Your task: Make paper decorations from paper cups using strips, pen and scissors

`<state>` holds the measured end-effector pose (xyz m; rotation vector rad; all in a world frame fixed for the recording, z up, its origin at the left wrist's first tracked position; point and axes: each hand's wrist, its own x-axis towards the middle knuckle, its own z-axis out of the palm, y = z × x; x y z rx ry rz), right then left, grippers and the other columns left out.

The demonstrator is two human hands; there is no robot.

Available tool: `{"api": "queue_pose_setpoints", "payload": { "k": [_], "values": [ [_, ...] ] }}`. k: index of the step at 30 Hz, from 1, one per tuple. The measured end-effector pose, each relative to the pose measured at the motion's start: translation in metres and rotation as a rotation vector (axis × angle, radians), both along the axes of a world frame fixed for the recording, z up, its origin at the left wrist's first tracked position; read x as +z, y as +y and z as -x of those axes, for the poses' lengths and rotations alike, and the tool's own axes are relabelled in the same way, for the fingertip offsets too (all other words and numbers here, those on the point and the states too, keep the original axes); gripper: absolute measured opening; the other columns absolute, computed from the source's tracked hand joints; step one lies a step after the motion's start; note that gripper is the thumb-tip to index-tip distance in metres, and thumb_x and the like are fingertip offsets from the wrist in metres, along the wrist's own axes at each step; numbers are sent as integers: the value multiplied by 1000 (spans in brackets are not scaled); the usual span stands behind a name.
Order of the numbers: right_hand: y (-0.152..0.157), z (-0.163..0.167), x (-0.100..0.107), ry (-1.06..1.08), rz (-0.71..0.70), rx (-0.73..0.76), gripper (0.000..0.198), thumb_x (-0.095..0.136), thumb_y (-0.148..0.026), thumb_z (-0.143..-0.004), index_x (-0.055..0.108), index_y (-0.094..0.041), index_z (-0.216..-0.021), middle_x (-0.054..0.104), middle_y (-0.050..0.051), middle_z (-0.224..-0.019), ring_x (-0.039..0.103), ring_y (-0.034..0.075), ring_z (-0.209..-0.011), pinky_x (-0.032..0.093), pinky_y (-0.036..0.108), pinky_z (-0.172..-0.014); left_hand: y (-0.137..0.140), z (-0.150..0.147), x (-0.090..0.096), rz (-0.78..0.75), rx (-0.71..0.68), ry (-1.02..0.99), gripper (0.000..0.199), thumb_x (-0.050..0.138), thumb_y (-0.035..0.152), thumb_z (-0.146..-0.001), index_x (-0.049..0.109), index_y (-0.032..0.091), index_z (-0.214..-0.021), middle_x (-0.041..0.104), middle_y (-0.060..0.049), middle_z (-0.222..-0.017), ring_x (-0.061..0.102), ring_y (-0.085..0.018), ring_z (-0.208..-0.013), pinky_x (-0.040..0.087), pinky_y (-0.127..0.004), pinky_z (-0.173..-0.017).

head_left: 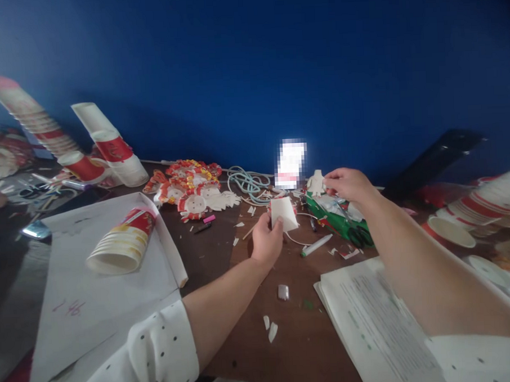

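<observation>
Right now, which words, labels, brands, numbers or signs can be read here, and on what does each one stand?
"46": red handwriting on the white sheet; the stroke before it is unclear.
Printed lines on the papers: too small and blurred.
Mark on the red leaning cup: too blurred.
Bright pixelated screen: unreadable.
No brand can be read.

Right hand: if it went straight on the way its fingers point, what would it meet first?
Past the white cutout it holds, the right hand would probably meet the bright pixelated screen, though depth is unclear.
</observation>
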<state>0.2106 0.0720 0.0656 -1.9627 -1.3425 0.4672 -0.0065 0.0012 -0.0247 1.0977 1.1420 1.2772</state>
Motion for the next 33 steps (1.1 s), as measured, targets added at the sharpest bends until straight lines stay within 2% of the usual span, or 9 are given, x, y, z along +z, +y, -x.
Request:
{"api": "queue_pose_setpoints", "payload": {
  "k": [4, 7, 12, 14, 17, 20, 22, 25, 33],
  "values": [
    [-30, 24, -2, 219, -81, 101, 24, 71, -28, -69, 68, -16, -89, 61, 0, -57, 52, 12, -49, 35, 23, -46, -2, 1, 6, 43, -1, -68, 9, 57, 26, -86, 57, 17, -87, 48, 6, -52, 42, -10, -45, 31, -21, -47],
    [-49, 41, -9, 335, -157, 187, 24, 71, -30, -66, 66, -17, -85, 60, -1, -60, 52, 11, -51, 36, 23, -47, -1, 3, 5, 67, -2, -85, 10, 58, 27, -86, 56, 18, -84, 48, 7, -52, 41, -9, -44, 31, -21, -47],
    [-66, 53, -39, 538, -224, 182, 30, 71, -37, -69, 65, -19, -92, 54, -4, -57, 47, 10, -48, 30, 22, -43, 4, 8, -2, -19, 77, -20, 11, 62, 27, -82, 63, 17, -85, 62, 0, -72, 55, -12, -66, 42, -22, -63],
    [-70, 55, -53, 591, -241, 173, 33, 71, -41, -71, 64, -20, -95, 55, -4, -59, 47, 10, -49, 33, 22, -45, 6, 9, -3, -34, 75, -27, 12, 63, 27, -81, 66, 17, -85, 65, -1, -76, 58, -13, -71, 44, -23, -68],
    [-78, 62, -68, 592, -221, 167, 35, 71, -46, -71, 64, -20, -93, 54, -5, -56, 49, 12, -51, 37, 24, -49, 7, 11, -3, 16, 35, -42, 14, 62, 30, -81, 66, 17, -85, 58, 2, -60, 53, -12, -57, 41, -22, -57],
    [-85, 72, -71, 589, -206, 188, 34, 70, -46, -71, 63, -20, -91, 58, -3, -62, 50, 13, -52, 40, 26, -51, 8, 12, -2, 64, -5, -26, 18, 59, 31, -83, 67, 17, -91, 49, 6, -48, 43, -9, -44, 34, -20, -47],
    [-90, 78, -69, 572, -211, 205, 33, 69, -46, -71, 62, -21, -91, 62, -1, -69, 51, 12, -53, 42, 27, -52, 9, 12, -2, 75, -24, 0, 20, 57, 30, -83, 68, 17, -94, 51, 6, -48, 42, -9, -41, 31, -19, -44],
    [-94, 83, -67, 525, -214, 240, 31, 67, -48, -73, 63, -22, -89, 60, -2, -67, 50, 13, -53, 42, 27, -51, 9, 13, -1, 85, -58, 58, 20, 55, 30, -84, 68, 17, -93, 52, 5, -50, 43, -9, -40, 29, -19, -41],
    [-92, 78, -66, 373, -265, 165, 28, 67, -48, -74, 65, -21, -82, 63, 0, -63, 55, 15, -56, 44, 28, -55, 7, 12, 1, 82, -176, 105, 19, 56, 32, -88, 58, 18, -75, 53, 3, -52, 42, -8, -37, 29, -19, -40]
  ]
}}
